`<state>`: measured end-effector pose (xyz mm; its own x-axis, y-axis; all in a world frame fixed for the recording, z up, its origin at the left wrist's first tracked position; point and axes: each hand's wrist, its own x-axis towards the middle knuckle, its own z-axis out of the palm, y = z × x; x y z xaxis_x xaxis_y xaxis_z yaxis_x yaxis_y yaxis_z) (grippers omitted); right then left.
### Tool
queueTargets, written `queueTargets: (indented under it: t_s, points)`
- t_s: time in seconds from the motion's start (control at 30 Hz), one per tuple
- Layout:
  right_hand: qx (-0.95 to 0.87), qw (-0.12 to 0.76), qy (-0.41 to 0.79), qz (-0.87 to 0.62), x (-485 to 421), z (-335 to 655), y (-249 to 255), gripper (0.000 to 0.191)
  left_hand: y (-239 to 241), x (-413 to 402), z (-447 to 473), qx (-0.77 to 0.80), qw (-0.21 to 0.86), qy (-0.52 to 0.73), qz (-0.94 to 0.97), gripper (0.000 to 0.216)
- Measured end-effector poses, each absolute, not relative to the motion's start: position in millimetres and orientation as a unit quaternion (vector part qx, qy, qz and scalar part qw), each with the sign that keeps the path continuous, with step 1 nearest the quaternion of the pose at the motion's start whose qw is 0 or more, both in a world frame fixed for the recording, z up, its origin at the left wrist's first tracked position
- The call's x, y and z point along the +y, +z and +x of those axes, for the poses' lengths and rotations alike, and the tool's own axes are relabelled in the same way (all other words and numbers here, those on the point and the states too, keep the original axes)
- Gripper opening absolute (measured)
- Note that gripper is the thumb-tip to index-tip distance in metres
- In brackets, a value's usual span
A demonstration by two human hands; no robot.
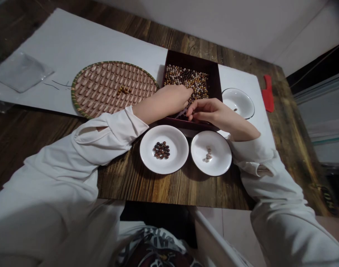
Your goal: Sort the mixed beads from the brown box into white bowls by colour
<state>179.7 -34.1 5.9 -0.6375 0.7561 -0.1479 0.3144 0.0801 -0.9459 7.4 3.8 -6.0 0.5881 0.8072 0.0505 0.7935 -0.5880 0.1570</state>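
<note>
A dark square box (216,79) holds a heap of mixed brown, tan and pale beads (186,77). My left hand (173,98) reaches into the box with its fingers curled down among the beads. My right hand (207,111) rests at the box's near edge, fingertips pinched together close to the left hand; what they hold is too small to make out. In front of the box stand two white dishes: the left dish (147,148) has a small pile of dark brown beads (161,150), the right dish (223,155) has a few pale beads (207,155).
A round woven tray (102,89) with a few yellowish beads (124,90) lies left of the box on a white sheet (75,44). Another white dish (240,102) sits right of the box, beside a red object (268,92). A clear plastic bag (20,71) lies far left.
</note>
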Motion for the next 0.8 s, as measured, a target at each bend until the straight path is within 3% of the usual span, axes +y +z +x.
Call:
queueTargets:
  t_s: [0.57, 0.8]
  points:
    - [-0.819, 0.171, 0.401, -0.374, -33.6, 178.3, -1.4, 0.011, -3.9, 1.8, 6.8, 0.451, 0.079, 0.054, 0.887, 0.029]
    - [-0.820, 0.200, 0.371, -0.387, -37.1, 174.3, -4.6, 0.011, -2.6, 1.6, 6.9, 0.441, 0.080, 0.046, 0.893, 0.028]
